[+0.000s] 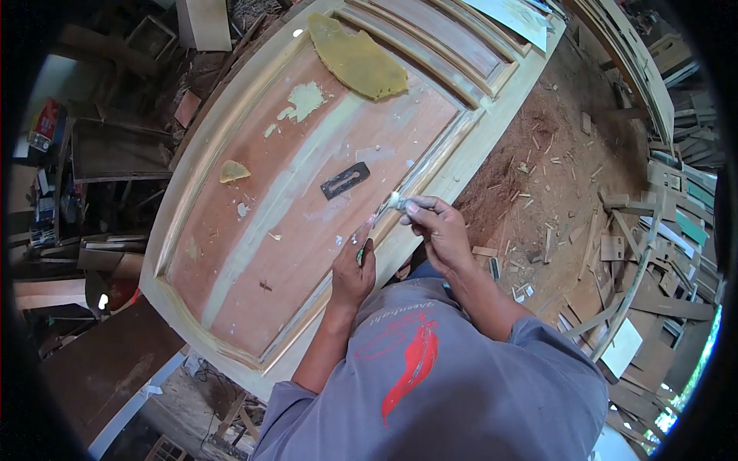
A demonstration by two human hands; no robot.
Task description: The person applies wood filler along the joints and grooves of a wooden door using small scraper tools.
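A wooden door panel [296, 223] with raised moulding lies in front of me, a pale filler stripe running along it. My left hand [355, 270] is closed near its lower edge, around a thin, narrow tool whose tip points up toward the other hand. Pinched in the fingers of my right hand [440, 230] is a small whitish-grey piece [397, 202], close over the edge moulding; I cannot tell its kind. Between stripe and hands rests a dark flat plate with a slot [345, 180]. A yellowish irregular sheet [357, 61] lies at the far end.
A smaller yellowish piece [234, 171] and dried filler patches [305, 101] are on the panel. Wood scraps and sawdust cover the floor [553, 177] to the right. Boards [653, 307] are piled beyond it. A dark brown board [111, 369] stands at the lower left.
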